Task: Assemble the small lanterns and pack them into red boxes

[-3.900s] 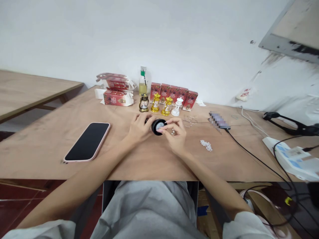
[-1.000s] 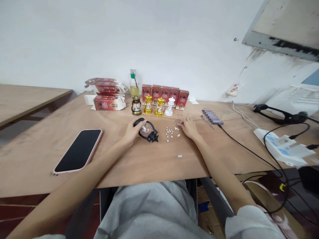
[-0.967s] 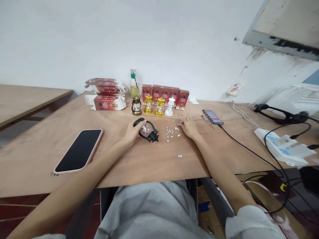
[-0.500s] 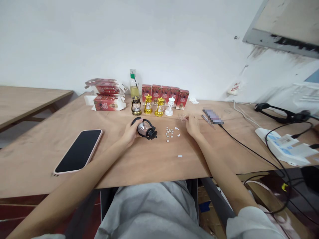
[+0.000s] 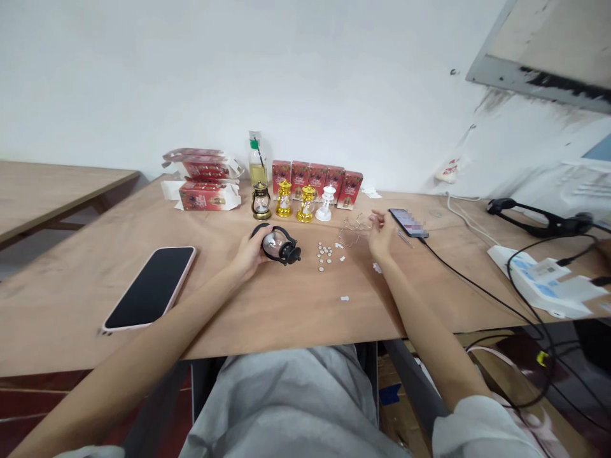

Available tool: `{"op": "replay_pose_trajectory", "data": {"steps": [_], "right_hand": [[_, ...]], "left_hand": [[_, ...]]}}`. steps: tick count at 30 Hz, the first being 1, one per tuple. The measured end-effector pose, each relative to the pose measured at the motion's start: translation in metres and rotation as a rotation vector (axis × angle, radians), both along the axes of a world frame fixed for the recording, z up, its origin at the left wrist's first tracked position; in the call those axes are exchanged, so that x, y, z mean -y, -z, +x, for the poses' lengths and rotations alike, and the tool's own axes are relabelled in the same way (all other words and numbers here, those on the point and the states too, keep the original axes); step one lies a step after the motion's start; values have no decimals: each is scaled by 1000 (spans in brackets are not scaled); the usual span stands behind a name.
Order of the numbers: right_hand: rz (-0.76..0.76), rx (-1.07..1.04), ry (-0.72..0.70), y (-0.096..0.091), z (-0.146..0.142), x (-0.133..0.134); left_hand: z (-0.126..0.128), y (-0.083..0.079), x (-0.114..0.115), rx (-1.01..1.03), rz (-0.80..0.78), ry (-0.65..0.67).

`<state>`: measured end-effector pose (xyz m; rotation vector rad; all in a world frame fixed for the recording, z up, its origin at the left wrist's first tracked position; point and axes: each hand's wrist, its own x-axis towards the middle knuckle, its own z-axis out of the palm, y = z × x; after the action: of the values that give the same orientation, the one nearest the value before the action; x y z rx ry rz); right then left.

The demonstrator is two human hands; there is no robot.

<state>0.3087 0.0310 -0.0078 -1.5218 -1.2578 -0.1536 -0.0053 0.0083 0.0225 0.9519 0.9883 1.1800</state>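
A small black lantern (image 5: 279, 245) with a clear globe lies on its side on the wooden table (image 5: 286, 312). My left hand (image 5: 249, 251) is closed round its left end. My right hand (image 5: 380, 233) is raised a little above the table at the right, fingers pinched on a tangle of thin wire handles (image 5: 354, 233) that hangs to its left. Several small round button cells (image 5: 325, 254) lie between the lantern and the wires. Small white bits (image 5: 344, 298) lie nearer me.
A row of small lanterns (image 5: 293, 202) stands in front of red boxes (image 5: 316, 175), flat red cartons (image 5: 203, 183) and a bottle (image 5: 256, 164). A pink-cased phone (image 5: 151, 287) lies left. Another phone (image 5: 408, 223) with a black cable, a headset (image 5: 539, 216) and a white block (image 5: 541, 280) are right.
My right hand left the lantern's base, reached to the wire handles behind the button cells and lifted them. My left hand laid the lantern on its side and still holds it.
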Motion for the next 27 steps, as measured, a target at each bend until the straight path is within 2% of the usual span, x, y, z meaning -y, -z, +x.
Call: {"op": "replay_pose_trajectory", "data": {"steps": [3,5,7,10,12,15,19,22,27], "right_hand": [[58,-169,17,-1,1,-5],[72,-286,-43,-4,0,-6],[64,-393,-193,-8,-5,-5],[-5,-512,-533,-16,-21,4],[-89,-546,-736,-21,-36,15],[-284,-555,-952,-26,-61,35],[-609,-492,-1262,-29,-90,56],[-726,-472,-1345,-28,-102,62],[-754,-605,-1285,-27,-105,63]], "left_hand": [[0,0,-1,21,-19,-12],[0,-1,-1,47,-48,-13],[-1,-3,-2,100,-98,-6],[-3,-4,-4,231,-170,10],[-5,-5,-7,301,-205,-50],[-9,-7,-11,368,-223,-186],[-11,-8,-14,398,-203,-230],[-11,-6,-14,376,-200,-232],[-11,-2,-16,321,-187,-236]]}}
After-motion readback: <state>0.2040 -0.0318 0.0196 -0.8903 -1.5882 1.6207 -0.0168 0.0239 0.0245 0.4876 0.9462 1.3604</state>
